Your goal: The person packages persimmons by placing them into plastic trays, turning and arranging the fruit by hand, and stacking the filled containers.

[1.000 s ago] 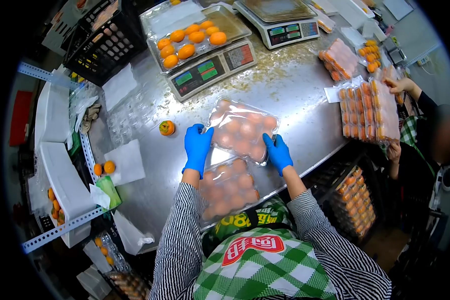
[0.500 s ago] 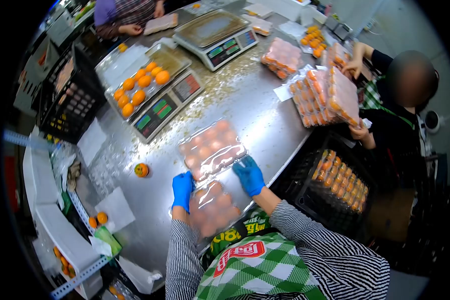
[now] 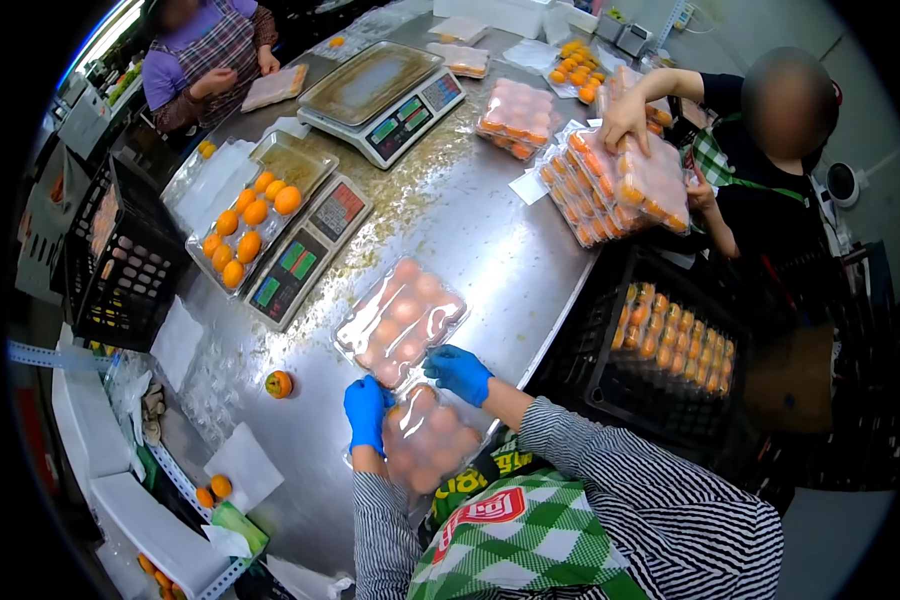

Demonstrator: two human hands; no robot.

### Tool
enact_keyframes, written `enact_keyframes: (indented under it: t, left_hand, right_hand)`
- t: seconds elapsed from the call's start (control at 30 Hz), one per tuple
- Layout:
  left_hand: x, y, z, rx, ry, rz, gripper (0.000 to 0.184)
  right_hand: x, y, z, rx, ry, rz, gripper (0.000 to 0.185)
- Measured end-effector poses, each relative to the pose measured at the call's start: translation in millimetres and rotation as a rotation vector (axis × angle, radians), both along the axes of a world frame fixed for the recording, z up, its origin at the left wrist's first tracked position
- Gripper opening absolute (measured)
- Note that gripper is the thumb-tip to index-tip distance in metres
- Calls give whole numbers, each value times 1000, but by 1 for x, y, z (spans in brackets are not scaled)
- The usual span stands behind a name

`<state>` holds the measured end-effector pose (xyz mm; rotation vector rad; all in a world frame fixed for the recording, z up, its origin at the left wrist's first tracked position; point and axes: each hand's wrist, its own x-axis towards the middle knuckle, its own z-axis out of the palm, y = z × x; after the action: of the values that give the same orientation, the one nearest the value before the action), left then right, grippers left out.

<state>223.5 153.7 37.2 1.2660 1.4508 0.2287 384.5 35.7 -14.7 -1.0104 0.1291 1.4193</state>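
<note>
Two clear packs of orange fruit under pinkish sheets lie on the metal table, the far pack (image 3: 402, 318) just beyond the near pack (image 3: 430, 442). Both my hands wear blue gloves. My left hand (image 3: 366, 405) is at the left, by the near corners where the packs meet, its fingers bent and partly hidden. At the lower right edge of the far pack is my right hand (image 3: 456, 373), its fingers curled together; what they pinch, if anything, is too small to tell. A single fruit (image 3: 279, 384) sits on the table to the left.
One scale (image 3: 295, 262) bears a tray of fruit (image 3: 240, 228); another scale (image 3: 383, 105) stands behind. A co-worker at the right handles stacked packs (image 3: 610, 185) above a black crate (image 3: 610, 385). Another person stands at the far left, near a black crate (image 3: 130, 265).
The far pack has gone from between my hands to lying flat beyond the near pack. My hands have come closer together at its near edge. The view has turned right.
</note>
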Motion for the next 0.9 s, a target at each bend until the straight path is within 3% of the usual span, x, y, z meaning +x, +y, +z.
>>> enact_keyframes:
  t: [0.07,0.3,0.53,0.8,0.9]
  left_hand:
    - [1,-4,6,-64,-62,25,32]
    - [11,-9,18,-261,-238,133,28]
    - [14,-18,17,-325,-301,217,25]
    - [12,-14,19,-430,-381,272,25]
    - [9,-15,14,-427,-395,312,27]
  right_hand:
    - [0,-4,-3,88,75,-24,14]
    - [8,15,33,-102,-125,17,21]
    - [16,43,23,-94,-153,-131,15]
    - [32,59,13,-39,-81,-45,16]
    - [36,65,1,-66,-191,-27,12]
